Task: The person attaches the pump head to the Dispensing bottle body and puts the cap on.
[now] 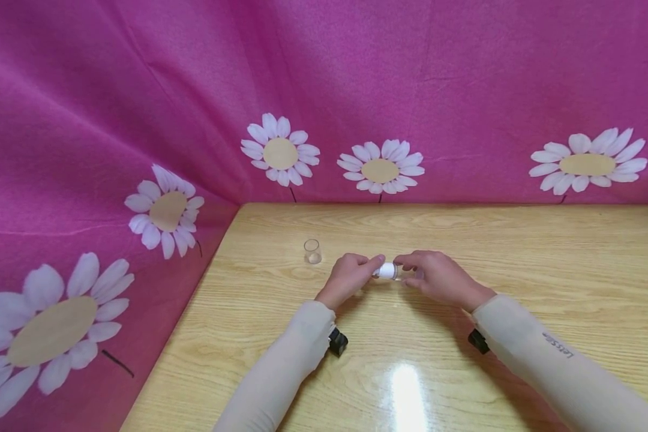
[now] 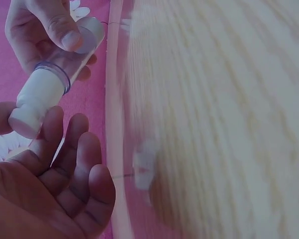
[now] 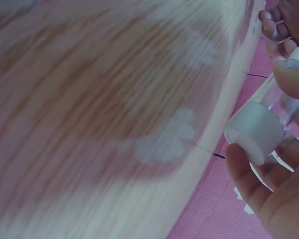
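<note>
A small clear bottle (image 1: pixel 387 270) with white ends is held level between both hands, just above the table. My left hand (image 1: pixel 349 277) pinches its narrow white tip (image 2: pixel 26 121) between thumb and index finger, the other fingers loosely bent. My right hand (image 1: pixel 440 279) grips the clear body, its thumb across the side, as the left wrist view shows. Beyond those fingers, in the right wrist view, the wide white base (image 3: pixel 254 132) sticks out. A clear cup-shaped cap (image 1: pixel 312 252) stands on the table to the left of my left hand.
The wooden table (image 1: pixel 237 336) meets a pink cloth (image 1: pixel 329 72) with large white flowers at its back and left edges. A black wrist camera (image 1: pixel 338 342) hangs under the left sleeve, another camera (image 1: pixel 478 341) under the right.
</note>
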Action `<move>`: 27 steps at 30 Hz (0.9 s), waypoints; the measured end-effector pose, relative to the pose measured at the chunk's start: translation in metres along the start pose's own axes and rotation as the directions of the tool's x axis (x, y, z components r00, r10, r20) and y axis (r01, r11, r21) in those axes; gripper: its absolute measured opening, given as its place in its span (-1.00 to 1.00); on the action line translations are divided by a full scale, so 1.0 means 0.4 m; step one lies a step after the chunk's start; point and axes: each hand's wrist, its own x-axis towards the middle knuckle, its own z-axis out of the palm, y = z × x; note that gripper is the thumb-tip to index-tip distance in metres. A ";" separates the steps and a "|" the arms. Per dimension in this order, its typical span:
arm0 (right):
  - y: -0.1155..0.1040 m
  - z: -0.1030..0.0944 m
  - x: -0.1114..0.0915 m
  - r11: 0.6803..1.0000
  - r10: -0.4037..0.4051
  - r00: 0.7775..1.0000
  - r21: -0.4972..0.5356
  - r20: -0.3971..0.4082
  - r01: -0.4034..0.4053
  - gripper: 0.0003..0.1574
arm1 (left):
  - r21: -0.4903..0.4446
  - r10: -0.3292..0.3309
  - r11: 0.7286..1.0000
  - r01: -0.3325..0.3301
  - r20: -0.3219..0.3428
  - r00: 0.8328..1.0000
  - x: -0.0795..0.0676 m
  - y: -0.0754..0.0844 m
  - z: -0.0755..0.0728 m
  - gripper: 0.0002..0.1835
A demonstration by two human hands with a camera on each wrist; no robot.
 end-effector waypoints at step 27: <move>0.006 -0.005 -0.009 0.999 -0.004 1.000 -0.034 0.007 0.004 -0.51 | 0.036 0.191 0.981 -0.193 0.038 0.981 -0.011 0.014 0.008 -0.80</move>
